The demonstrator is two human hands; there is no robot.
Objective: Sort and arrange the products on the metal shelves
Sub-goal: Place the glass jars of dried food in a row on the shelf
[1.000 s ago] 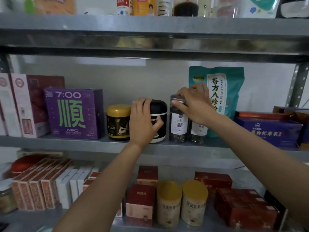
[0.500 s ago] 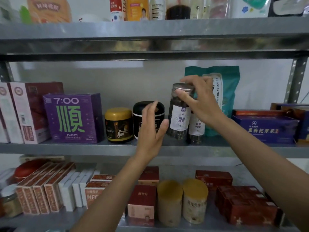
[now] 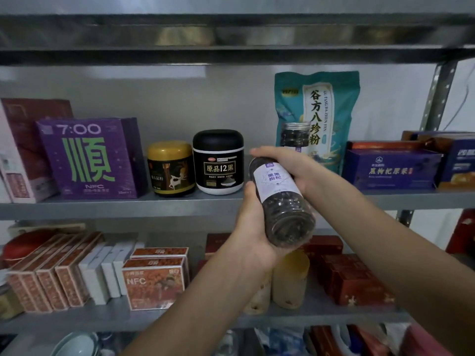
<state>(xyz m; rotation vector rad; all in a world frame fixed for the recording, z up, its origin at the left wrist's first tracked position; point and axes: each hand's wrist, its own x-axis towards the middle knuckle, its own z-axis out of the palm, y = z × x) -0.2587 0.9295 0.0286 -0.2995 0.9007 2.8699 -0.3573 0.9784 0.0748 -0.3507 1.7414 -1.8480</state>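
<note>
Both hands grip the clear cylindrical plastic jar of dark dried berries (image 3: 280, 201), smooth and white-labelled. The left hand (image 3: 253, 235) cups its lower end, thumb up the side, and the right hand (image 3: 298, 167) wraps the top from behind. The jar tilts base-outward in front of the grey metal shelf (image 3: 128, 205). Half a second ago the right hand alone held it upright and higher. A twin jar (image 3: 294, 136) stands before the glossy teal pouch (image 3: 318, 104).

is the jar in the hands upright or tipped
Tipped: the jar slants, base toward the camera, top under the right hand, left hand gripping its lower part.
</note>
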